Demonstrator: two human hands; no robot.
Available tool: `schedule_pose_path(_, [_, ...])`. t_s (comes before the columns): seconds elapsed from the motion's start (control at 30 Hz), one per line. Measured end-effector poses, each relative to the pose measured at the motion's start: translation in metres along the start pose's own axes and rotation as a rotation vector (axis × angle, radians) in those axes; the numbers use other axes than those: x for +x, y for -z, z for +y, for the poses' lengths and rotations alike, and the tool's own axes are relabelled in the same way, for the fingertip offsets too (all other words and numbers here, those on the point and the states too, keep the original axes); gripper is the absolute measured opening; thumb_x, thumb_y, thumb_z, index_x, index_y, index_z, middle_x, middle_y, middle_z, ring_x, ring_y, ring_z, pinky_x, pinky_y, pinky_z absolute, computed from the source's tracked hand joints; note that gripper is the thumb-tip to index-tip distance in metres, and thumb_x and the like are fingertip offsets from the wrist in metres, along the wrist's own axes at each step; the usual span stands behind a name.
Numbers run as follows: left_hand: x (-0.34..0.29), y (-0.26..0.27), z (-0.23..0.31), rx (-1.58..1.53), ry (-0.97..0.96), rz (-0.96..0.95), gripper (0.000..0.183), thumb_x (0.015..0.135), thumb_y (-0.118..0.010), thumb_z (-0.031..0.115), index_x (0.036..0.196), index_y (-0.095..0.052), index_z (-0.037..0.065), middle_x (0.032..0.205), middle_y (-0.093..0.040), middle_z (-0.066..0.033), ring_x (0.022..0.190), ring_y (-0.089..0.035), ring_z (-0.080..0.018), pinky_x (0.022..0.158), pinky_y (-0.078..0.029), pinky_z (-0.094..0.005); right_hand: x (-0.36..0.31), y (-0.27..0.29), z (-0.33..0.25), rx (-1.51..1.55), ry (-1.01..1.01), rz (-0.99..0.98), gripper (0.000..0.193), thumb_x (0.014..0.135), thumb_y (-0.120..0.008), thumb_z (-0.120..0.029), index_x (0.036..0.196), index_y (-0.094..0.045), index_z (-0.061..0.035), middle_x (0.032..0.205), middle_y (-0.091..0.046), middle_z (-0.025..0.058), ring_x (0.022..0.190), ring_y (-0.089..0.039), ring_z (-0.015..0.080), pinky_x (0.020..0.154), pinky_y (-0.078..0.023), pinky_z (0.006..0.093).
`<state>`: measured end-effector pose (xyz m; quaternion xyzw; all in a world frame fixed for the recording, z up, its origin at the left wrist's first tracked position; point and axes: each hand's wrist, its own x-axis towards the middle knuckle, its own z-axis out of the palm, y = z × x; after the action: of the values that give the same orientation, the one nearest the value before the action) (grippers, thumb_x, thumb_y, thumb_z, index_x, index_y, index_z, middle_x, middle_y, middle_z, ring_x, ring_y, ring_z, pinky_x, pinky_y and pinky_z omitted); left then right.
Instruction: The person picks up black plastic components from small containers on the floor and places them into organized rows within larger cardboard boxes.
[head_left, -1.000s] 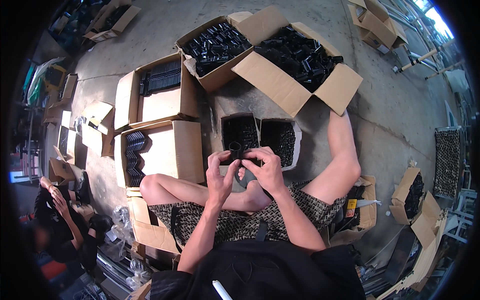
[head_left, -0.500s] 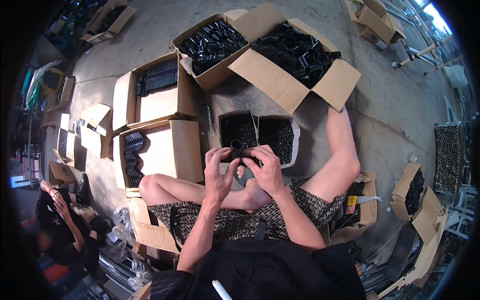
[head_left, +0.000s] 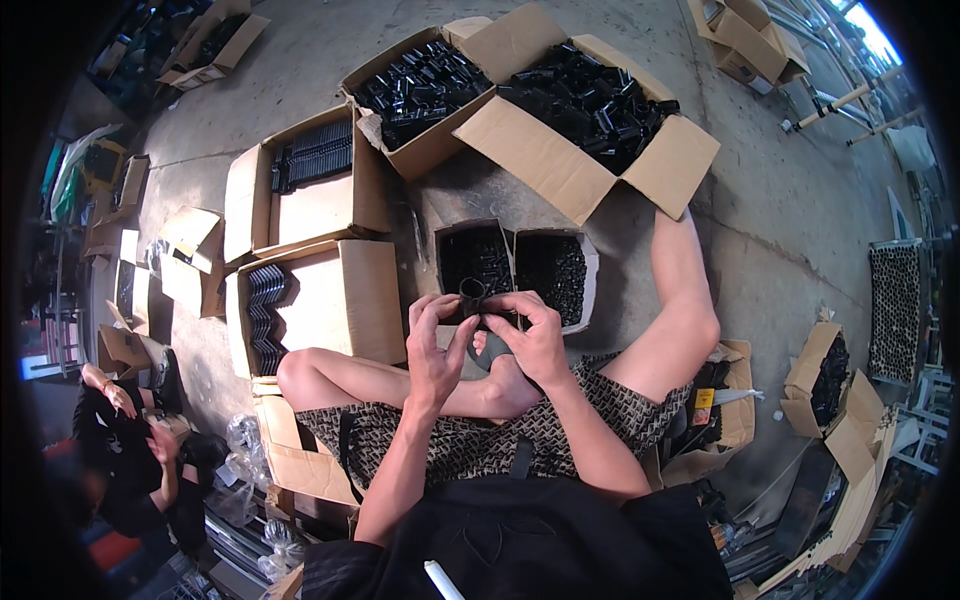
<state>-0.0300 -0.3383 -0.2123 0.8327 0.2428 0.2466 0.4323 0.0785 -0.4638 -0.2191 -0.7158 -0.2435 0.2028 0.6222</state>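
Between my two hands is a short black tubular part point(head_left: 473, 291), its round open end facing up. My left hand point(head_left: 434, 345) has fingers and thumb closed on its left side. On the other side my right hand point(head_left: 530, 335) pinches it with thumb and fingertips, which hide its lower part. Just beyond my hands stand two small open boxes side by side. The left small box point(head_left: 439, 262) holds black pieces, and the right small box point(head_left: 592, 285) is filled with tiny black pieces.
Large cartons point(head_left: 540, 160) of black parts stand ahead. Two cartons point(head_left: 370, 295) with stacked black strips are at my left. My bent legs point(head_left: 672, 345) flank the small boxes. Another person point(head_left: 130, 440) sits at far left. An open carton point(head_left: 735, 400) stands by my right thigh.
My hands and the black part stay almost in place. At far left, the other person's hands have moved apart. The view has shifted very slightly.
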Motion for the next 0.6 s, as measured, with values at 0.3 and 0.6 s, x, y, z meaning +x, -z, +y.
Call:
schedule_pose_path(0.3, [0.002,0.001,0.002,0.000,-0.002,-0.008,0.026,0.085,-0.077,0.007,0.105,-0.063,-0.004,0.113,-0.067,-0.0156,0.116,-0.057,-0.0305,0.098,-0.047,-0.0382,0.001,0.002,0.014,-0.037,0.074,-0.022,0.019,0.085,-0.077,-0.006,0.102,-0.073,0.0033,0.101,-0.068,0.0127,0.078,-0.067,0.0153,0.061,-0.056,0.0281])
schedule_pose_path(0.6, [0.003,-0.001,0.004,0.019,-0.027,0.005,0.027,0.085,-0.077,0.006,0.105,-0.063,-0.004,0.112,-0.066,-0.0154,0.115,-0.058,-0.0297,0.097,-0.048,-0.0374,0.001,0.001,0.003,-0.091,0.119,0.042,0.018,0.080,-0.077,-0.004,0.098,-0.073,0.0004,0.099,-0.071,0.0123,0.089,-0.067,0.0246,0.077,-0.055,0.0360])
